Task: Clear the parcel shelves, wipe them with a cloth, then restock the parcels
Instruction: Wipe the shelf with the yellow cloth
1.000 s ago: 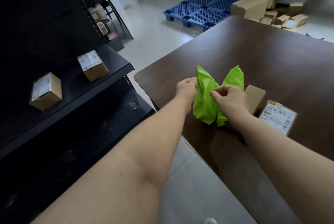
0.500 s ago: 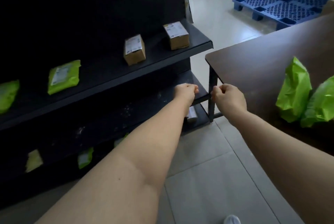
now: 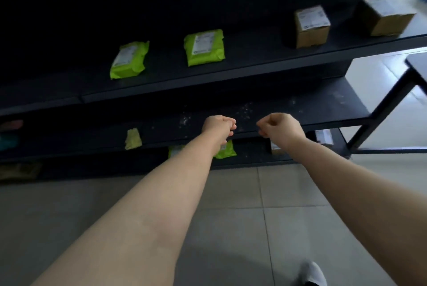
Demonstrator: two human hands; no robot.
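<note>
Both empty fists — left hand (image 3: 219, 126), right hand (image 3: 280, 126) — hang curled before the dusty black metal shelf (image 3: 312, 110), two lime-green plastic mailers (image 3: 166, 52) above.

Two bagged parcels (image 3: 166, 52) lie left of two boxes (image 3: 312, 26) (same shelf (image 3: 231, 73)).

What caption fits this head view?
Both hands, left and right, closed and empty before dark shelves holding green parcels and cardboard boxes.

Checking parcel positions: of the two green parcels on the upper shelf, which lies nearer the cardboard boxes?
The right green parcel, lying squarer to the shelf edge; the left one is tilted.
</note>
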